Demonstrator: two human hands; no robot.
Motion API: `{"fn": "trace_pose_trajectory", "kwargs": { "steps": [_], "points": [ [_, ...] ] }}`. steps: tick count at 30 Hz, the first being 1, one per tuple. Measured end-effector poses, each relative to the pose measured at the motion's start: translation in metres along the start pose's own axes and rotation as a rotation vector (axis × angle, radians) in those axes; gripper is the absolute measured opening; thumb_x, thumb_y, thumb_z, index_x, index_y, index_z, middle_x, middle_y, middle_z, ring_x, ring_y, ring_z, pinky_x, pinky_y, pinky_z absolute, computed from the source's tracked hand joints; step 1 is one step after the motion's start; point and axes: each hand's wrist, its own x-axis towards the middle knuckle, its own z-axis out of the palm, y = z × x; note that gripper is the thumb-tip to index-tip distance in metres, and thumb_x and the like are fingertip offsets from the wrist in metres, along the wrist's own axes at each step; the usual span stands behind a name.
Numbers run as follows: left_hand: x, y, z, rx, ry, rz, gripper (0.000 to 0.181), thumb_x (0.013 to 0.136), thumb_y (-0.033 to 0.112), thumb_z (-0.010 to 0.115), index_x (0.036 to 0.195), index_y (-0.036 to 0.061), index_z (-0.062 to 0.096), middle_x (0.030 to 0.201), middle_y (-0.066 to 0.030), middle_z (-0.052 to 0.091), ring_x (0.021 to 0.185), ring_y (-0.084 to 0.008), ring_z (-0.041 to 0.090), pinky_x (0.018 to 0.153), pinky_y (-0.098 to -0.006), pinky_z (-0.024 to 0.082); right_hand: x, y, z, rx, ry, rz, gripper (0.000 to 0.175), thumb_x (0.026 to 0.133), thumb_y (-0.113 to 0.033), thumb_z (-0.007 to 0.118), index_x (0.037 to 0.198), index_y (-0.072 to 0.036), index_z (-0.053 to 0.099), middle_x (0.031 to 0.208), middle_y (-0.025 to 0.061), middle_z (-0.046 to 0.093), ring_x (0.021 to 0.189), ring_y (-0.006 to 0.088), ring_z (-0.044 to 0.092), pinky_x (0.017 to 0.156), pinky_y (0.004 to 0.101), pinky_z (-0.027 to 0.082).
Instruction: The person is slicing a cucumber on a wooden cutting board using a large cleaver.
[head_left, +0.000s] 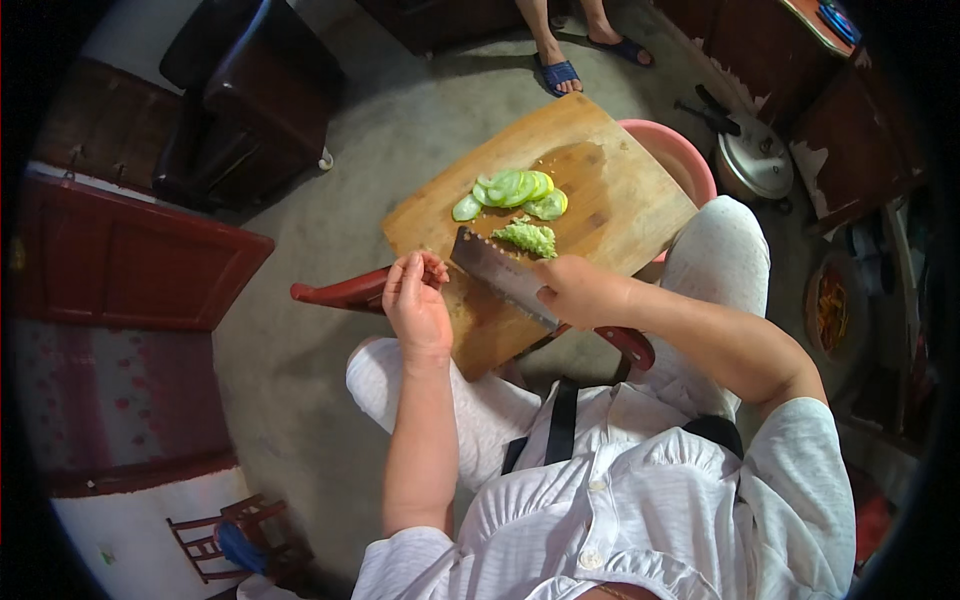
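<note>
My right hand (589, 291) grips a cleaver (499, 274) whose red riveted handle shows below my wrist. Its broad dark blade lies slanted over the near part of a wooden cutting board (645, 202), with small food bits along it. My left hand (418, 304) is raised at the board's left edge, near the blade's tip. Its fingers are curled, with bits sticking to the fingertips; whether anything is inside them is hidden. Overlapping pale green vegetable slices (517, 187) rest mid-board. Just beyond the blade is a small heap of finely chopped green vegetable (529, 238).
Behind the board's right corner shows a pink basin (675, 150). A lidded metal pot (757, 161) stands on the floor at right. A red curved bar (341, 291) juts out left beneath the board. Another person's feet in blue slippers (559, 75) are beyond it.
</note>
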Motion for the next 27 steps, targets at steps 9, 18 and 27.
{"fn": "trace_pose_trajectory", "kwargs": {
  "steps": [9, 18, 27],
  "points": [
    [0.001, -0.017, 0.008, 0.097, -0.077, -0.11, 0.012, 0.093, 0.012, 0.056, 0.097, 0.002, 0.062, 0.09, -0.0068, 0.062, 0.081, -0.0149, 0.056, 0.075, -0.0265, 0.045, -0.007, 0.021, -0.027, -0.284, 0.281, -0.121, 0.018, 0.085, -0.01, 0.052, 0.095, 0.006, 0.052, 0.069, 0.0226, 0.06, 0.065, 0.0378, 0.062, 0.06, 0.0466, 0.049],
    [0.009, -0.017, 0.015, 0.016, -0.019, -0.209, 0.014, 0.092, 0.016, 0.06, 0.099, 0.0041, 0.062, 0.095, -0.0046, 0.064, 0.085, -0.0124, 0.058, 0.075, -0.0256, 0.046, -0.024, 0.032, -0.033, -0.676, 0.492, -0.453, 0.027, 0.074, -0.006, 0.058, 0.099, -0.001, 0.053, 0.067, 0.0146, 0.056, 0.066, 0.0314, 0.063, 0.059, 0.0437, 0.048],
    [0.028, -0.021, 0.037, -0.486, -0.234, -0.462, 0.03, 0.096, 0.034, 0.051, 0.107, 0.0071, 0.058, 0.113, -0.0071, 0.058, 0.106, -0.0194, 0.053, 0.094, -0.0368, 0.041, -0.013, 0.025, -0.056, 0.518, 0.223, -0.088, 0.018, 0.089, -0.008, 0.055, 0.103, 0.002, 0.059, 0.066, 0.0068, 0.058, 0.05, 0.0135, 0.052, 0.048, 0.0292, 0.042]
  ]
}}
